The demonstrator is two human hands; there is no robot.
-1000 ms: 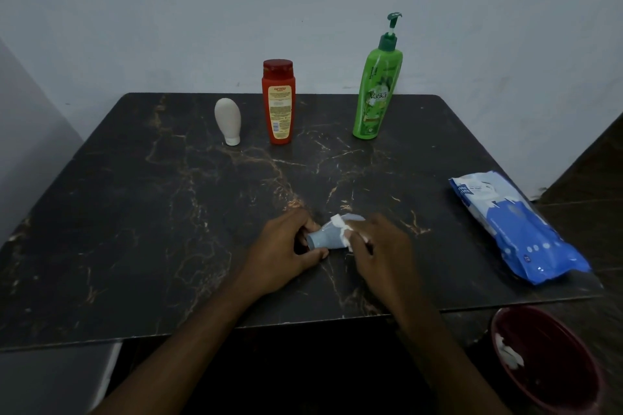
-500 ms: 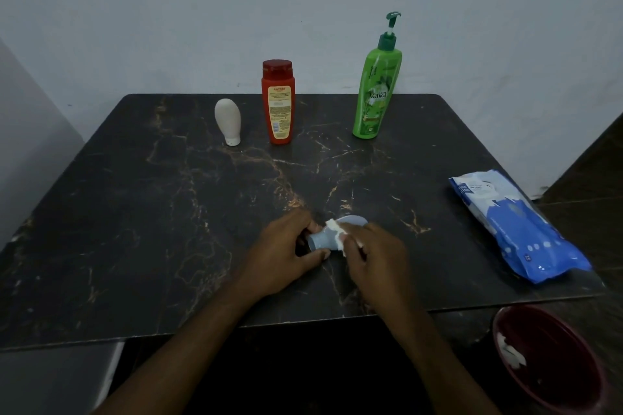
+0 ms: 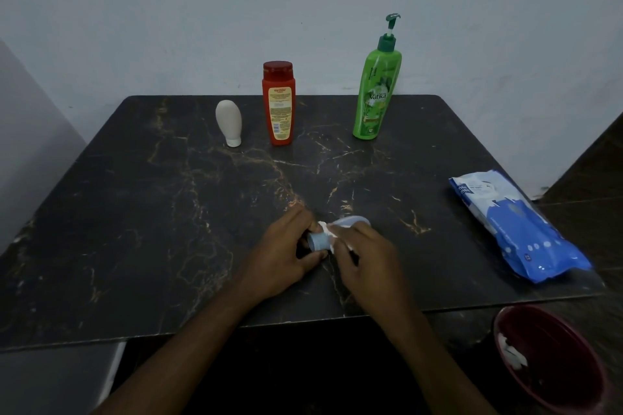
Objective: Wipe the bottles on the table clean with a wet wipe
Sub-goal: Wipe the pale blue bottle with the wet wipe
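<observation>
A pale grey-blue wall rises behind the dark marbled table, and a second, greyer wall face slants in on the left. A blue and white pack of wipes lies flat near the table's right edge, its long side running toward the near corner. Below that corner, off the table, sits a dark red bowl-shaped bin with white crumpled scraps against its inner left wall. Brown floor shows at the right.

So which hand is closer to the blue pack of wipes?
Right. The right hand lies left of the wipes pack, apart from it; the left hand lies farther left, beyond the small blue bottle.
</observation>
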